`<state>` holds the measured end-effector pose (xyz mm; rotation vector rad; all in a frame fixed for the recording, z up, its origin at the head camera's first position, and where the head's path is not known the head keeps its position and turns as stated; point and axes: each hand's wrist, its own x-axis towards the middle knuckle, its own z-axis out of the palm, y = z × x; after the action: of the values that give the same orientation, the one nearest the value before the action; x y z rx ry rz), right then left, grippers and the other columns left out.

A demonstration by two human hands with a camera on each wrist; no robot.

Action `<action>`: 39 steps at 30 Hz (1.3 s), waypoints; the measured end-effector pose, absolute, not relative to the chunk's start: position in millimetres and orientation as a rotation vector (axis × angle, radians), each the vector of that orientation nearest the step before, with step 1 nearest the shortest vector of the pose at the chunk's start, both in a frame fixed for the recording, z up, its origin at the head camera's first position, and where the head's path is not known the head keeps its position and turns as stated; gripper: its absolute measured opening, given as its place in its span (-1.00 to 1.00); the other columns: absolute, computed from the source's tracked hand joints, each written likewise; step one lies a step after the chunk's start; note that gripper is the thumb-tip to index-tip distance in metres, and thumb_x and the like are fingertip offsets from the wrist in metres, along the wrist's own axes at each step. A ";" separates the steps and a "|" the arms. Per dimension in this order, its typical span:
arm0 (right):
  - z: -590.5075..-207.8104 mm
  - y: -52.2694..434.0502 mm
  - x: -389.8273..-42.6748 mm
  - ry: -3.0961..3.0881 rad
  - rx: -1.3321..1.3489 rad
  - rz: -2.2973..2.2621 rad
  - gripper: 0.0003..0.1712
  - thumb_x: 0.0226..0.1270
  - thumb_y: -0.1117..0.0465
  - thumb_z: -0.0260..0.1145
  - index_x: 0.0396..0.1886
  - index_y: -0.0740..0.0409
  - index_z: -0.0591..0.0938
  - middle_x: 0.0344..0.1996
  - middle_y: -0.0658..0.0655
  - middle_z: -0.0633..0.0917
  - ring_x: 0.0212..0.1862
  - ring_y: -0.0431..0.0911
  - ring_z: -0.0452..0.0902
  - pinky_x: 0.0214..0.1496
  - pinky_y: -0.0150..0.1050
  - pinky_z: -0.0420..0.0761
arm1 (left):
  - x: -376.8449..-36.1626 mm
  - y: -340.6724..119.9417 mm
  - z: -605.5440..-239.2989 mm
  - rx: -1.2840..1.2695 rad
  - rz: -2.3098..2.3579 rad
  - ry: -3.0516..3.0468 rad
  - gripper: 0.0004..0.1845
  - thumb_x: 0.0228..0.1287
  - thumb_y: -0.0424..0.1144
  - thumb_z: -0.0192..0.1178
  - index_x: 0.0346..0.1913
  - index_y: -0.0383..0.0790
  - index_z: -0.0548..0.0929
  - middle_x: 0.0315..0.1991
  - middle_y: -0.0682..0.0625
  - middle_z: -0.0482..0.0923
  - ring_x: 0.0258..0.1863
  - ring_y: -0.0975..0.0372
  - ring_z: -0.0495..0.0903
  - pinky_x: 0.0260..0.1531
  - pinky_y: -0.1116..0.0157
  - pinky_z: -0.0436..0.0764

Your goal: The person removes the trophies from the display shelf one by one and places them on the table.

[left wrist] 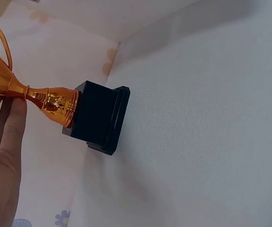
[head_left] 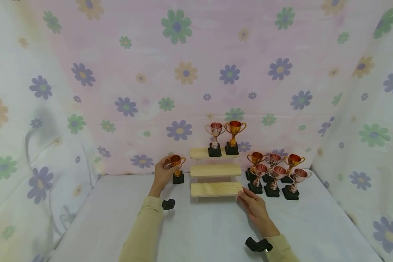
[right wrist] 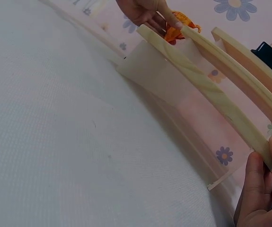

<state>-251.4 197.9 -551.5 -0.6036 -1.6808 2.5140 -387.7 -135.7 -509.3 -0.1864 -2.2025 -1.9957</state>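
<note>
A gold trophy cup on a black square base is held by my left hand, left of a three-step wooden display stand. In the left wrist view, the fingers grip the cup around its bowl and upper stem. Whether its base touches the table, I cannot tell. My right hand pinches the right end of the stand's lowest step, thumb above and fingers below. On the top step, toward its right, stand a rose-gold trophy and another gold trophy.
Right of the stand, several trophies in gold and rose-gold stand close together in two rows. A white cloth covers the table. Flower-printed curtains rise at the back and both sides.
</note>
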 end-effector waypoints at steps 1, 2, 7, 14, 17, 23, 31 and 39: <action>-551.7 198.1 -251.7 -1.662 -0.589 2.520 -0.31 0.39 0.32 0.40 0.44 0.41 0.38 0.04 0.06 0.68 -0.10 -0.27 0.69 0.09 -0.38 0.71 | -388.1 -135.0 -509.1 -0.181 -1.989 -2.199 -0.43 0.20 -0.43 0.46 0.28 -0.37 0.55 0.04 -0.25 0.56 0.04 -0.03 0.65 -0.15 0.53 0.68; -551.8 198.0 -251.7 -1.648 -0.573 2.525 -0.31 0.38 0.33 0.40 0.43 0.43 0.38 -0.01 0.03 0.69 -0.11 -0.27 0.69 0.08 -0.38 0.71 | -388.4 -134.1 -509.0 -0.169 -1.992 -2.191 -0.42 0.18 -0.46 0.45 0.28 -0.38 0.54 0.04 -0.26 0.56 0.04 -0.03 0.65 -0.13 0.52 0.69; -552.5 198.0 -252.3 -1.632 -0.556 2.534 -0.32 0.39 0.36 0.38 0.43 0.45 0.37 -0.08 -0.01 0.70 -0.13 -0.27 0.70 0.07 -0.38 0.72 | -385.6 -131.1 -510.9 -0.110 -2.025 -2.159 -0.33 0.13 -0.57 0.43 0.33 -0.39 0.47 0.13 -0.34 0.54 0.16 -0.10 0.58 0.21 0.17 0.66; -551.7 199.2 -253.7 -1.659 -0.582 2.523 -0.34 0.42 0.37 0.34 0.45 0.43 0.37 0.03 0.07 0.67 -0.12 -0.28 0.69 0.12 -0.37 0.70 | -366.8 -134.0 -509.8 -0.194 -1.906 -2.107 -0.08 0.10 -0.48 0.49 0.52 -0.30 0.26 0.41 -0.31 0.34 0.46 -0.13 0.25 0.57 -0.17 0.07; -551.5 198.7 -253.6 -1.674 -0.580 2.518 -0.35 0.43 0.37 0.33 0.44 0.43 0.37 0.07 0.11 0.66 -0.12 -0.27 0.69 0.11 -0.36 0.70 | -358.9 -134.2 -494.7 -0.294 -1.784 -2.042 -0.06 0.06 -0.45 0.54 0.51 -0.33 0.28 0.46 -0.28 0.31 0.50 -0.12 0.17 0.57 -0.23 -0.03; -551.1 197.3 -251.9 -1.666 -0.577 2.517 -0.34 0.43 0.35 0.34 0.45 0.44 0.36 0.19 0.22 0.60 -0.11 -0.27 0.68 0.11 -0.37 0.70 | -354.3 -118.3 -444.5 -0.549 -1.797 -1.841 -0.27 0.13 -0.49 0.47 0.38 -0.47 0.42 0.39 -0.36 0.38 0.48 -0.10 0.25 0.58 -0.15 0.04; -550.1 199.7 -251.8 -1.670 -0.611 2.528 -0.33 0.41 0.33 0.37 0.45 0.38 0.38 0.12 0.14 0.63 -0.10 -0.26 0.68 0.12 -0.35 0.70 | -353.2 -64.7 -396.4 -0.705 -2.090 -1.708 -0.36 0.20 -0.61 0.34 0.34 -0.56 0.40 0.31 -0.53 0.35 0.37 -0.31 0.31 0.44 -0.25 0.28; -552.7 199.9 -253.2 -1.652 -0.592 2.525 -0.36 0.40 0.36 0.37 0.41 0.43 0.41 0.03 0.12 0.68 -0.11 -0.24 0.70 0.11 -0.33 0.72 | -373.4 -16.0 -375.8 -0.614 -1.986 -2.056 -0.24 0.23 -0.41 0.43 0.47 -0.31 0.36 0.32 -0.29 0.43 0.32 -0.13 0.44 0.41 -0.06 0.44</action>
<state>-253.2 199.9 -552.7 -0.5919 -1.6524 2.5248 -373.4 -16.0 -375.8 -0.6140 -2.0559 -1.9857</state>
